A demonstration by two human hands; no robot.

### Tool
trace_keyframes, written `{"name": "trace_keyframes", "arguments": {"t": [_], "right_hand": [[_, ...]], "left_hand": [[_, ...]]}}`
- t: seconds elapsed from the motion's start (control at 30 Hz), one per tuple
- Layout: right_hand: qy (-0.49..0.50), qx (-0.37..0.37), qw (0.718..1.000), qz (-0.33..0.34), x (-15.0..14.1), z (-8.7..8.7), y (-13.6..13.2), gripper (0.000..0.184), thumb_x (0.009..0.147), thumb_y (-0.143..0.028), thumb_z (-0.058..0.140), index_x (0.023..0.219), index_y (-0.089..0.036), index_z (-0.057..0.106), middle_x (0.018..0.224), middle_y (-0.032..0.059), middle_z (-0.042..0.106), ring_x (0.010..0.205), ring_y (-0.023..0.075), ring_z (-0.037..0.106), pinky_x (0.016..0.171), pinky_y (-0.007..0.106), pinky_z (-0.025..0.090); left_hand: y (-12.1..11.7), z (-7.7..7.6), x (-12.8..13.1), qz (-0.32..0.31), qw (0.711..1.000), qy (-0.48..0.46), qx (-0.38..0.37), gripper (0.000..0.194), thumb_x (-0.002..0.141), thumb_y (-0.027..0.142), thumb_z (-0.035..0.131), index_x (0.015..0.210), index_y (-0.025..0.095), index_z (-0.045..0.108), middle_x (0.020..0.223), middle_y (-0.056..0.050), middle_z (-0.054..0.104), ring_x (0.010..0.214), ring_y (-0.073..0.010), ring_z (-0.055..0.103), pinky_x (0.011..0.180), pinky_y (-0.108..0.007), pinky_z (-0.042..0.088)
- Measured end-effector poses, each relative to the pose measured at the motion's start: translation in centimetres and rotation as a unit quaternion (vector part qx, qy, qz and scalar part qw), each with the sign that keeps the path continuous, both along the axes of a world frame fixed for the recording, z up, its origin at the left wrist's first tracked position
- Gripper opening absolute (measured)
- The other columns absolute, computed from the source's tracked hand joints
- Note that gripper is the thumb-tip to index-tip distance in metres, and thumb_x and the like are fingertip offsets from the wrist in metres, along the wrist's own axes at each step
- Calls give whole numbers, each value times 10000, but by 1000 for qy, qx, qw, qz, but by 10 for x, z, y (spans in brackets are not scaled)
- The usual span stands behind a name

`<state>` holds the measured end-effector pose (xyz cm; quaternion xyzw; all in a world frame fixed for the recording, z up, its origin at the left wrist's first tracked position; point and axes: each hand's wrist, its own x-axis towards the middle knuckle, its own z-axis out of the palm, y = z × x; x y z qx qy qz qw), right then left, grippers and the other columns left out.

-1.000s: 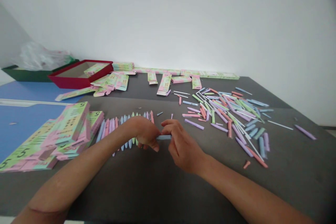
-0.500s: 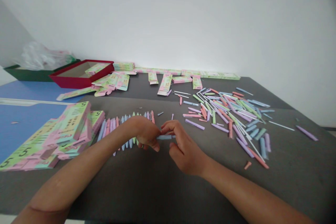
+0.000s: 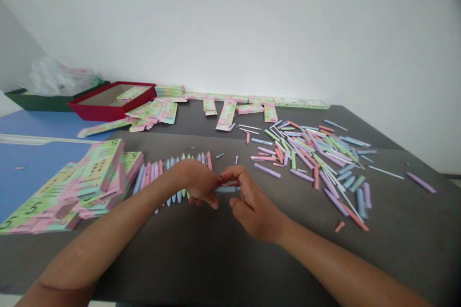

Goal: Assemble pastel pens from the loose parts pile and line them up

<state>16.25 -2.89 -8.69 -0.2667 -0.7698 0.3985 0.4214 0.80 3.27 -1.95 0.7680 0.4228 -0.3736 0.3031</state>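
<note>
My left hand (image 3: 203,184) is closed around a light blue pen (image 3: 226,189), its barrel sticking out to the right, its other end hidden in the fingers. My right hand (image 3: 252,204) is at the pen's right end, index finger curved above it and thumb apart below. Whether the right fingers touch the pen I cannot tell. Under and behind my left wrist runs a row of pastel pens (image 3: 154,172), lying side by side, partly covered by the arm. A small blue piece (image 3: 220,156) and a small purple piece (image 3: 236,159) lie just beyond my hands.
Loose pen barrels and white refills form a pile (image 3: 317,148) on the right of the dark table (image 3: 216,259). Printed cartons (image 3: 93,168) are stacked at left. Behind them stand a red box (image 3: 97,112) and a green box (image 3: 54,103) holding a plastic bag (image 3: 61,79).
My right thumb and fingers have parted from the pen's right end, so more of the pen shows. My left hand has stayed in place on the pen.
</note>
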Motion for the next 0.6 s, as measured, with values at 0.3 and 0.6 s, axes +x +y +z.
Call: {"name": "trace_keyframes", "arguments": {"t": [0.3,0.6], "right_hand": [[6,-13,1000,10,1,0,-1,563,699,21,429,1215,-201,387,1136,62,473,1096,177,495,982,390,413],[8,4,1000,18,5,-3,5,543,738,-82,460,1255,-214,360,1174,80,473,1108,200,489,966,415,417]], "left_hand": [[0,1,0,3,1000,6,10,323,856,339,575,1052,93,647,881,-131,743,704,-204,690,579,-248,495],[1,1,-3,2,1000,-12,4,343,857,326,567,1130,122,610,903,-127,746,721,-204,696,545,-231,466]]}}
